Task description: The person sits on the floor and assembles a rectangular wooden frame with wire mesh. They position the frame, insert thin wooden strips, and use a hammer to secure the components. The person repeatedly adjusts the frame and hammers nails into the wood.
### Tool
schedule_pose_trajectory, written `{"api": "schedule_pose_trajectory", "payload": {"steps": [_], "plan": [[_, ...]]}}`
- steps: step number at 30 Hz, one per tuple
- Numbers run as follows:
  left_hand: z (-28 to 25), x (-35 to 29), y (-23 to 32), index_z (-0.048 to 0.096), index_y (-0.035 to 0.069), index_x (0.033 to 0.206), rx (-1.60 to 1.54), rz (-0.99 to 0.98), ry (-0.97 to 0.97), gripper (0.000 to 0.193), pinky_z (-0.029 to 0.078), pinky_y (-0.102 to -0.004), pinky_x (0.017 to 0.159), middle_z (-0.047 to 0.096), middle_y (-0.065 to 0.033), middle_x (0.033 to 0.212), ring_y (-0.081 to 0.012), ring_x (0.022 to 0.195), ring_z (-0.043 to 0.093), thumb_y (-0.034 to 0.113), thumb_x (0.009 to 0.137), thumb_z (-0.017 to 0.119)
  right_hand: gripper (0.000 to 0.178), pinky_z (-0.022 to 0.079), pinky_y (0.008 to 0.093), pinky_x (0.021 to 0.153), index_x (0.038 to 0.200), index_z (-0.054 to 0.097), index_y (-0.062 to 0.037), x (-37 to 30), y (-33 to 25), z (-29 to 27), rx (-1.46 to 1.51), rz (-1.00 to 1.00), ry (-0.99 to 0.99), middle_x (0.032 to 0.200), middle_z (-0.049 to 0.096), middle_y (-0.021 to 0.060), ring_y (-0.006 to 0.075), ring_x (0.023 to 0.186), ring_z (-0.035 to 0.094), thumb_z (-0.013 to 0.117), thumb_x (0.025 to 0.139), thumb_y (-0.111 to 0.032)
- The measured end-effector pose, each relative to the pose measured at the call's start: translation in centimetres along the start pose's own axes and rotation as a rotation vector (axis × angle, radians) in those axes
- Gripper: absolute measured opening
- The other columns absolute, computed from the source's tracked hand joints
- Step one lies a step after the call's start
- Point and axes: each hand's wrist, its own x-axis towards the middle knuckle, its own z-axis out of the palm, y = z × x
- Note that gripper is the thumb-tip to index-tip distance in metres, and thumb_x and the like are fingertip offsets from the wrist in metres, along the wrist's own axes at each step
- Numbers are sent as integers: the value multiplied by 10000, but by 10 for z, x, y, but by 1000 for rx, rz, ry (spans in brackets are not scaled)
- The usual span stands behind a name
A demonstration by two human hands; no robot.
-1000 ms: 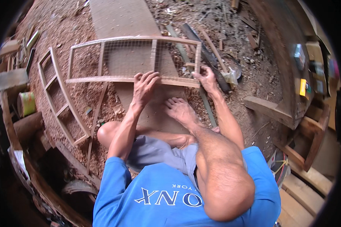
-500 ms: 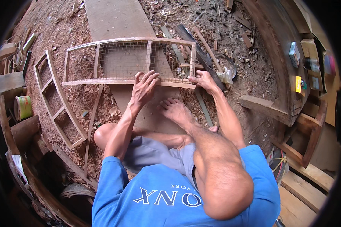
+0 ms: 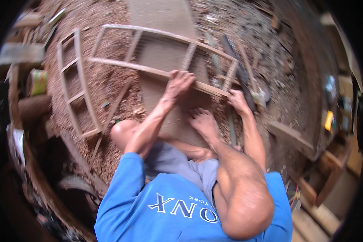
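Note:
A wooden frame (image 3: 121, 64) with wire mesh stretched over it lies across a wide flat board (image 3: 161, 16) on the sawdust floor in front of me. My left hand (image 3: 180, 82) rests on the frame's near rail, fingers curled over its edge. My right hand (image 3: 238, 101) grips the frame's near right corner. My bare foot (image 3: 203, 121) is planted on the board just below the rail, between the two hands. The picture is blurred by motion.
A second, ladder-like wooden frame (image 3: 74, 80) lies on the left. A tin can (image 3: 37, 80) and wood offcuts sit at the far left. A long dark tool (image 3: 240, 68) and a hammer-like tool (image 3: 260, 94) lie right of the frame. Timber pieces (image 3: 290, 135) are stacked at the right.
The view has swung, so the mesh frame now slants down to the right. Both hands stay on its near rail, and the right hand has slid to the corner.

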Motion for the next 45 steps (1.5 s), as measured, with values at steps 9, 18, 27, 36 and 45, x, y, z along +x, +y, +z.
{"api": "schedule_pose_trajectory", "payload": {"steps": [9,18,27,36,45], "plan": [[10,-18,-5,601,142,1066,61,29,71,261,299,-401,1002,620,-8,1049,-166,1077,569,214,817,631,193,390,238,512,824,670,-87,-11,-12,6,131,-40,54,782,586,-35,64,665,503,664,961,-223],[-17,-22,-8,543,176,877,-192,100,113,162,298,-419,942,514,-1,867,-175,961,544,169,784,675,228,394,195,487,1129,613,19,-11,-4,13,601,74,-176,929,686,66,88,661,610,675,941,-94],[-41,0,-35,486,148,761,-94,123,181,278,299,-477,881,494,-27,790,-217,874,550,291,854,706,250,595,319,585,1047,597,104,-39,-41,44,407,92,-260,892,699,185,234,687,706,647,967,-128],[-42,-21,-61,679,127,706,-95,-72,325,191,288,-473,950,574,-27,910,-227,1036,548,240,844,746,278,521,274,644,950,689,9,-60,-83,47,-115,-72,-88,846,692,85,133,736,662,717,940,-267],[-43,-47,-66,702,158,881,93,-289,422,86,303,-417,1011,628,-69,1233,-217,1198,563,233,873,743,466,522,400,886,1183,654,25,3,-96,16,-256,-440,401,1054,703,209,314,999,676,698,917,-356]]}}
